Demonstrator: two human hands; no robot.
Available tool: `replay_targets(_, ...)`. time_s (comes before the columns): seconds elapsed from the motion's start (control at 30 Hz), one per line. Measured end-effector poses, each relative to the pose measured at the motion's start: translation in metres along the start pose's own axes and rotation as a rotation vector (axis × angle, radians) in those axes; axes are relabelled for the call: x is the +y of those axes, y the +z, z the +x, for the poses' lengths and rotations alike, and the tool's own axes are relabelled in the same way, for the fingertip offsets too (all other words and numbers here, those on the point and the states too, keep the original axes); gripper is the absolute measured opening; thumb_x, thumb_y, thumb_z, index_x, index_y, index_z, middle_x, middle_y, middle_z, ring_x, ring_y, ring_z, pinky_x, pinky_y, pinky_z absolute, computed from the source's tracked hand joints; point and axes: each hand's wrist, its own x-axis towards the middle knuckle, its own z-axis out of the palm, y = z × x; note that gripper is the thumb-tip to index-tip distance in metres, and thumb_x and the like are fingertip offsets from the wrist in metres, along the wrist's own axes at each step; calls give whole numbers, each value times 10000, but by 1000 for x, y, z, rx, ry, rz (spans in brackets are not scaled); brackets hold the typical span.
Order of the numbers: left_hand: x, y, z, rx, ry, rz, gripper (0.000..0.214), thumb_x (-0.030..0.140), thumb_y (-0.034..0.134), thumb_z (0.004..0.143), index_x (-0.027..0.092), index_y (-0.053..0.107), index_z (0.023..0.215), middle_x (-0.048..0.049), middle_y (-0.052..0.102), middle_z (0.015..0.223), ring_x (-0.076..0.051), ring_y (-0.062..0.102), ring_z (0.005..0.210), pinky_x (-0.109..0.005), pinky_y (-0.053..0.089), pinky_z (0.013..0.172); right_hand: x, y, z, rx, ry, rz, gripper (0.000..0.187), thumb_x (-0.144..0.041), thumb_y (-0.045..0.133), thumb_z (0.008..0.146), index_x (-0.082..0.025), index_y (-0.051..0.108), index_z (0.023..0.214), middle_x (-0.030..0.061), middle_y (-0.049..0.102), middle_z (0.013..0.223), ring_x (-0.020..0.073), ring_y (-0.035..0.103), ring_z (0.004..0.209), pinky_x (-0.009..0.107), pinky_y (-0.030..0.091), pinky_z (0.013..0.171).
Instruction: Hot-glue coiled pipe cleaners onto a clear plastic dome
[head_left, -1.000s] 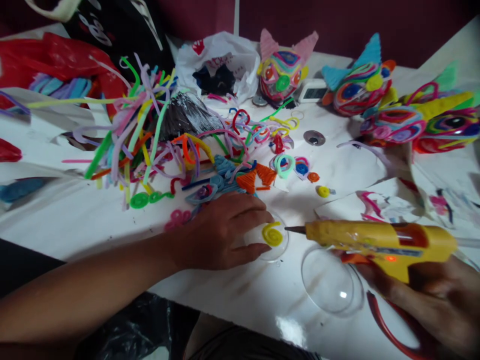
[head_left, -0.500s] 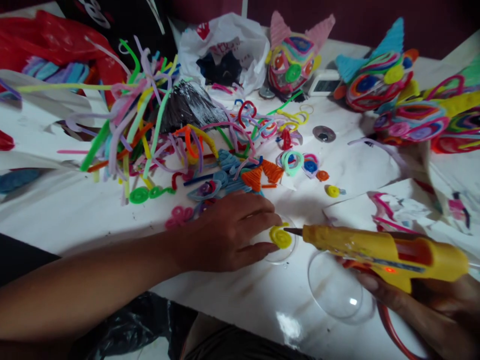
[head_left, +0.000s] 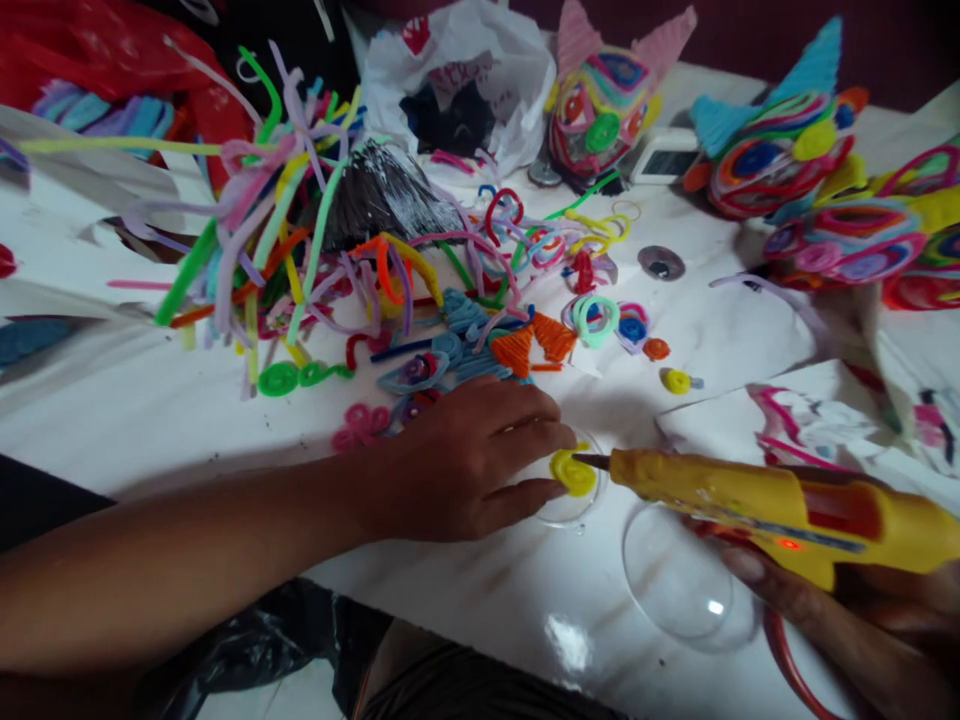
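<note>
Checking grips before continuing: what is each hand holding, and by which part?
The right hand holds the yellow glue gun by its handle. The left hand covers part of the clear disc; whether it grips cannot be told.

The glue gun (head_left: 712,490) is of yellow plastic, rather smooth, and its tip (head_left: 591,461) looks like dark metal. The yellow spiral (head_left: 574,473) looks fuzzy and matt. The clear round piece (head_left: 671,575) is smooth and glossy, like the white table (head_left: 480,590)
</note>
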Motion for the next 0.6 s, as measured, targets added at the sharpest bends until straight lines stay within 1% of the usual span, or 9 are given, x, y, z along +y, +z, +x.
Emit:
replay_targets(0.07, 0, 1, 0, 7, 3, -5, 275, 285, 571, 905, 91, 586, 1099, -114, 625, 1025, -190, 588, 931, -319, 481, 822, 1, 0, 1, -29, -41, 12, 337, -399, 701, 729, -387, 579, 1043, -64, 702, 801, 182, 696, 609, 192, 583, 467)
replay_targets(0.17, 0, 1, 0, 5, 3, -10, 273, 281, 570, 905, 90, 586, 1099, -114, 623, 1028, -193, 587, 943, -324, 477, 832, 1, 0, 3, -6, -53, -16, 358, -408, 702, 728, -375, 563, 1056, -56, 700, 835, 183, 697, 622, 191, 585, 476)
replay_targets(0.27, 0, 2, -1, -2, -5, -11, 269, 287, 560, 912, 101, 582, 1105, -107, 620, 1033, -188, 583, 942, -320, 477, 825, 0, 0, 2, -12, -55, -61, 329, -430, 677, 746, -366, 569, 1050, -45, 697, 829, 187, 694, 617, 205, 586, 466)
replay_targets(0.37, 0, 2, -1, -7, -7, -13, 266, 283, 557, 914, 102, 582, 1107, -106, 618, 1033, -187, 579, 944, -320, 477, 824, 0, -1, -1, 20, -79, -75, 324, -442, 677, 743, -368, 558, 1035, -39, 688, 886, 188, 691, 632, 219, 593, 483)
replay_targets(0.5, 0, 2, -1, -12, -10, -17, 256, 291, 538, 924, 115, 578, 1105, -101, 622, 1024, -184, 580, 941, -314, 482, 811, 4, -4, -4, -23, -43, -149, 371, -467, 662, 754, -375, 537, 1091, -26, 670, 922, 196, 690, 699, 229, 599, 525)
replay_targets(0.6, -1, 3, -1, -11, -17, -19, 252, 296, 529, 928, 122, 577, 1104, -101, 622, 1025, -186, 581, 950, -319, 484, 820, 7, -6, -4, -54, -28, -170, 407, -489, 650, 754, -373, 527, 1124, -11, 664, 988, 209, 689, 744, 253, 603, 557)
